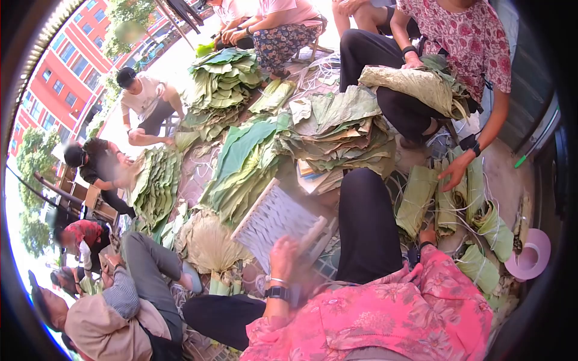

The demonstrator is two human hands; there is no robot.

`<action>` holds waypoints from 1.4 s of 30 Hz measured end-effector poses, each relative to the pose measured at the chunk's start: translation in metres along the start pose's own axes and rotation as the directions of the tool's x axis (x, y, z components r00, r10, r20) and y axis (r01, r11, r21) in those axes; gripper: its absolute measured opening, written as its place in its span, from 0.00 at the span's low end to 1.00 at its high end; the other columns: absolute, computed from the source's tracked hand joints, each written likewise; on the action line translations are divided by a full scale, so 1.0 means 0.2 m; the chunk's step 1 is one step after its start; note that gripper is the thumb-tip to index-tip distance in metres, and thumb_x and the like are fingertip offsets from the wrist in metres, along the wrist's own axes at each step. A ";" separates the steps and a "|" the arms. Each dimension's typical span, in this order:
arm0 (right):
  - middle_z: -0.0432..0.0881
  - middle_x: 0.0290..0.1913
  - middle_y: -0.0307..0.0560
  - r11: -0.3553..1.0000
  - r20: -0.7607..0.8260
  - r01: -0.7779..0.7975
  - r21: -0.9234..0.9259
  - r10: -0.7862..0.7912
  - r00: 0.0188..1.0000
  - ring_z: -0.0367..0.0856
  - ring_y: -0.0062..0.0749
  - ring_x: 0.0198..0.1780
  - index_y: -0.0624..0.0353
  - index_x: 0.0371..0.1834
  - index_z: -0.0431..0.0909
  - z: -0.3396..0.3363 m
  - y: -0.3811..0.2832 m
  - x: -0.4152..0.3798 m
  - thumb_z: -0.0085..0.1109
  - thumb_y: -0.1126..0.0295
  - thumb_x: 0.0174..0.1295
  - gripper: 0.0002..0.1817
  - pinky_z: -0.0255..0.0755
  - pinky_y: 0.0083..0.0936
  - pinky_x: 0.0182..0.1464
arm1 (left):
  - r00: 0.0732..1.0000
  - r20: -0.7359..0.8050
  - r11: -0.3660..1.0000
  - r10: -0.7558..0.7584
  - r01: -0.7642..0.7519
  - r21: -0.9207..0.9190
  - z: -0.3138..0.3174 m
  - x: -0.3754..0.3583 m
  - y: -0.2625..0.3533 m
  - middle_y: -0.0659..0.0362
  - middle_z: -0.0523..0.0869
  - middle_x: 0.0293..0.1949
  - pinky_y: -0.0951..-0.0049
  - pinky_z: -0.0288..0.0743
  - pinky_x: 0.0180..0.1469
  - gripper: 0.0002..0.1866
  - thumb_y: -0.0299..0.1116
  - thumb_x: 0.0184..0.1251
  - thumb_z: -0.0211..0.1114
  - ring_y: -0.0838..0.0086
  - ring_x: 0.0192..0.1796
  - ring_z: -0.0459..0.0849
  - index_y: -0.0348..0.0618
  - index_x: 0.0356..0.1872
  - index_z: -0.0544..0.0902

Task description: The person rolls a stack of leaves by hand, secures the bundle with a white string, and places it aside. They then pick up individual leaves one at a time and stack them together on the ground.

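Observation:
My left hand [283, 257], with a watch on its wrist, is slightly blurred at the near corner of a small folding stool [280, 219] with a woven pale seat. Its fingers look curled round the stool's side bar. The seat tilts towards me. Down to the right, my right hand [428, 234] reaches to the near end of a tied bundle of green leaves [418, 198]. Most of its fingers are hidden, so their grip does not show. A co-worker's hand [459, 170] touches the bundles just beyond it.
Large stacks of dried leaves [337, 129] and greener leaves [241, 162] stand ahead. A fan of pale leaves [211, 240] lies left of the stool. A pink hat [528, 254] lies at the far right. Several people sit around, one close at left [114, 319]. White strings trail across the ground.

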State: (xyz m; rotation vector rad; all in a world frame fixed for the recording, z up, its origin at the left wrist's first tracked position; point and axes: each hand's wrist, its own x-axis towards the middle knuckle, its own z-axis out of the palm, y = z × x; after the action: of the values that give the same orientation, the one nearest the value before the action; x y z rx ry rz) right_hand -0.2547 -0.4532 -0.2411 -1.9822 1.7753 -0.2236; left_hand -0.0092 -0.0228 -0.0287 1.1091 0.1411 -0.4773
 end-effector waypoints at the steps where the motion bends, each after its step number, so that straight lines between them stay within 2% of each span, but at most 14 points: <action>1: 0.79 0.35 0.65 1.000 -0.021 -0.010 0.011 0.010 1.000 0.76 0.61 0.42 0.56 0.52 0.68 0.02 -0.01 0.01 0.51 0.57 0.55 0.23 0.68 0.49 0.44 | 1.000 0.002 1.000 0.001 -0.001 0.013 -0.01 -0.01 0.00 0.51 0.80 0.41 0.78 0.76 0.41 0.14 0.26 0.64 0.55 0.71 0.39 0.81 0.35 0.49 0.71; 5: 0.79 0.34 0.64 0.995 -0.036 0.092 0.048 -0.091 0.995 0.77 0.58 0.42 0.65 0.37 0.74 0.02 0.00 0.04 0.51 0.60 0.55 0.17 0.68 0.48 0.43 | 1.000 -0.008 0.999 0.001 0.000 0.050 0.00 -0.01 -0.01 0.53 0.80 0.42 0.76 0.75 0.43 0.15 0.27 0.65 0.53 0.73 0.40 0.79 0.35 0.52 0.70; 8: 0.81 0.33 0.57 0.902 -0.087 0.193 0.385 -0.173 0.981 0.78 0.49 0.38 0.64 0.34 0.76 0.08 0.03 0.09 0.51 0.61 0.57 0.15 0.70 0.38 0.40 | 1.000 -0.008 1.000 0.013 -0.013 0.016 -0.01 -0.01 -0.01 0.52 0.80 0.40 0.78 0.76 0.41 0.13 0.26 0.64 0.54 0.71 0.39 0.81 0.35 0.49 0.71; 11: 0.77 0.23 0.44 0.672 -0.010 0.141 0.727 -0.195 0.981 0.75 0.31 0.26 0.61 0.26 0.75 -0.11 -0.11 0.04 0.48 0.59 0.62 0.16 0.68 0.30 0.30 | 1.000 0.003 0.999 0.017 -0.017 -0.029 -0.01 -0.01 -0.02 0.51 0.81 0.40 0.79 0.76 0.40 0.12 0.26 0.64 0.55 0.71 0.39 0.82 0.36 0.48 0.72; 12: 0.72 0.20 0.37 0.360 0.068 -0.028 0.932 -0.100 0.993 0.68 0.19 0.21 0.57 0.27 0.74 -0.22 -0.26 -0.03 0.48 0.59 0.64 0.15 0.63 0.16 0.23 | 1.000 0.007 0.999 0.018 -0.017 -0.041 -0.01 -0.01 -0.01 0.52 0.81 0.40 0.79 0.76 0.41 0.12 0.26 0.64 0.55 0.71 0.39 0.82 0.36 0.48 0.72; 15: 0.70 0.19 0.35 0.216 0.097 -0.064 0.974 -0.144 0.985 0.64 0.14 0.18 0.57 0.29 0.73 -0.63 -0.63 -0.19 0.49 0.59 0.65 0.14 0.57 0.10 0.20 | 1.000 -0.006 1.000 0.016 -0.016 0.017 0.00 0.00 0.00 0.52 0.81 0.40 0.79 0.76 0.41 0.12 0.27 0.64 0.55 0.71 0.39 0.82 0.36 0.48 0.72; 21: 0.68 0.22 0.30 0.016 -0.230 0.275 0.961 -0.502 0.834 0.60 0.10 0.21 0.58 0.36 0.76 -1.28 -1.45 -0.55 0.48 0.63 0.66 0.11 0.53 0.08 0.21 | 0.998 0.047 0.986 0.045 -0.052 0.157 0.02 0.00 0.01 0.55 0.80 0.42 0.78 0.73 0.41 0.16 0.32 0.63 0.58 0.72 0.41 0.81 0.37 0.50 0.71; 23: 0.71 0.22 0.34 0.030 -0.419 0.599 0.800 -0.686 0.595 0.64 0.12 0.23 0.60 0.36 0.77 -1.39 -1.68 -0.79 0.48 0.64 0.66 0.12 0.57 0.10 0.24 | 0.993 0.103 0.990 0.048 -0.061 0.125 0.08 -0.03 0.06 0.58 0.80 0.42 0.77 0.71 0.41 0.20 0.34 0.62 0.59 0.73 0.42 0.79 0.39 0.54 0.70; 25: 0.75 0.24 0.40 -0.099 -0.370 0.798 0.594 -0.915 0.162 0.71 0.20 0.24 0.61 0.36 0.77 -1.38 -1.88 -1.02 0.49 0.65 0.64 0.11 0.62 0.17 0.26 | 0.985 0.164 0.996 0.052 -0.063 0.058 0.18 -0.09 0.15 0.60 0.80 0.40 0.77 0.71 0.41 0.22 0.34 0.61 0.60 0.73 0.41 0.79 0.40 0.55 0.69; 26: 0.80 0.28 0.44 -0.338 -0.389 0.866 0.369 -0.902 -0.186 0.76 0.31 0.27 0.59 0.31 0.79 -1.27 -1.96 -1.07 0.55 0.70 0.58 0.06 0.68 0.25 0.29 | 0.976 0.197 0.994 0.091 -0.101 0.040 0.22 -0.11 0.19 0.60 0.79 0.37 0.78 0.71 0.40 0.22 0.34 0.62 0.59 0.75 0.39 0.78 0.39 0.56 0.69; 28: 0.77 0.25 0.42 -0.521 0.028 0.800 0.298 -0.833 -0.553 0.78 0.36 0.28 0.56 0.28 0.76 -1.02 -2.02 -1.20 0.54 0.68 0.55 0.04 0.68 0.31 0.28 | 0.951 0.254 0.983 0.176 -0.183 0.005 0.26 -0.14 0.26 0.61 0.78 0.31 0.81 0.70 0.38 0.22 0.34 0.64 0.57 0.79 0.35 0.78 0.37 0.57 0.68; 33: 0.77 0.21 0.48 -0.480 0.469 0.793 0.376 -0.639 -0.610 0.78 0.42 0.26 0.56 0.25 0.75 -0.63 -1.97 -1.34 0.53 0.66 0.54 0.06 0.70 0.34 0.29 | 0.950 0.217 0.973 0.226 -0.233 0.006 0.11 -0.11 0.32 0.63 0.75 0.25 0.82 0.69 0.35 0.18 0.35 0.66 0.55 0.80 0.31 0.75 0.36 0.52 0.70; 36: 0.77 0.23 0.56 -0.248 0.397 0.741 0.625 -0.716 -0.574 0.78 0.48 0.30 0.59 0.27 0.77 -0.63 -1.98 -1.33 0.52 0.65 0.55 0.09 0.70 0.38 0.30 | 0.961 0.086 0.949 0.263 -0.242 -0.199 0.01 -0.06 0.27 0.62 0.76 0.24 0.79 0.70 0.32 0.12 0.34 0.66 0.56 0.77 0.28 0.75 0.37 0.44 0.74; 42: 0.76 0.22 0.32 0.486 0.684 0.545 0.683 -0.688 -0.243 0.71 0.13 0.24 0.63 0.35 0.81 -0.55 -2.21 -0.91 0.59 0.66 0.56 0.11 0.65 0.15 0.26 | 0.902 -0.354 0.831 0.248 -0.386 -0.400 -0.16 -0.08 0.31 0.55 0.83 0.33 0.74 0.76 0.36 0.10 0.37 0.66 0.55 0.70 0.36 0.82 0.42 0.40 0.75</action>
State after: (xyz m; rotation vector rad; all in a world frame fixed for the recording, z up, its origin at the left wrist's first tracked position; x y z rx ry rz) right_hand 0.0679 -0.2783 0.0852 -1.9115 -0.2712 0.5534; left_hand 0.0075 0.0329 0.0131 0.7003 0.3031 0.0347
